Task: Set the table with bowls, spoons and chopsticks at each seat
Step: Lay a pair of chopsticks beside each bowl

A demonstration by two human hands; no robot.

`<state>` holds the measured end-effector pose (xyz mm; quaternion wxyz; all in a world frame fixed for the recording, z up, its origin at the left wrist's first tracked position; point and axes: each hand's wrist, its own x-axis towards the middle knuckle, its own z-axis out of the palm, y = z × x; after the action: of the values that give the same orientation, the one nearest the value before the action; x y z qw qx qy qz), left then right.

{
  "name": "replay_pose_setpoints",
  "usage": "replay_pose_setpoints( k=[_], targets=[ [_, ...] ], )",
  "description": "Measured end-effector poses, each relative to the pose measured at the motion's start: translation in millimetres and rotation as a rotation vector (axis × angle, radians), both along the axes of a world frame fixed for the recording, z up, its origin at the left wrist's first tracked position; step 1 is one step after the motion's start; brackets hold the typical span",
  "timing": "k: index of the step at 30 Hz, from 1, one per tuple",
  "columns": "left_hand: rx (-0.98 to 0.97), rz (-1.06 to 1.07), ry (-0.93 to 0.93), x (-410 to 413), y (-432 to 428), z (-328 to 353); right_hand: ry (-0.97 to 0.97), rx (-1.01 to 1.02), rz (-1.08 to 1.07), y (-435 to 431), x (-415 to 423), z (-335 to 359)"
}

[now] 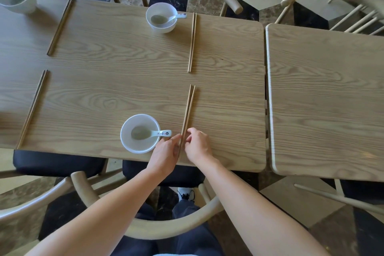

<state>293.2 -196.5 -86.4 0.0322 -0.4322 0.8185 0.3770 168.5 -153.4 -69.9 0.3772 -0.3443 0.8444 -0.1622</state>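
At my left, near the front edge of the surface [104, 89], the near bowl [126, 141] holds its spoon [154, 133]. Just right of it, my left hand [165, 153] lays fairly straight fingers against the left side of the chopsticks [188, 110]. The pair lies flat, its near end between both hands. My right hand [198, 145] curls its fingertips onto their right side.

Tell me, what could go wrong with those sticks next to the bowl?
The near chopsticks end close to the table edge, where the left hand and right hand touch them; a nudge might slide them off. The spoon handle pokes out of the near bowl beside the left hand, so a bump could knock it.
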Motion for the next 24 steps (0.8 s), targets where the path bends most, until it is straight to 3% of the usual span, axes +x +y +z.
replay_pose_setpoints(
  k=[17, 24],
  targets=[
    [-0.03, 0.036, 0.023, 28, 18, -8, 0.066, 0.02, 0.049, 11, 12, -8],
    [-0.014, 0.025, 0.015, 29, 19, -2, 0.028, 0.032, -0.058, 3, 10, -2]
  ],
)
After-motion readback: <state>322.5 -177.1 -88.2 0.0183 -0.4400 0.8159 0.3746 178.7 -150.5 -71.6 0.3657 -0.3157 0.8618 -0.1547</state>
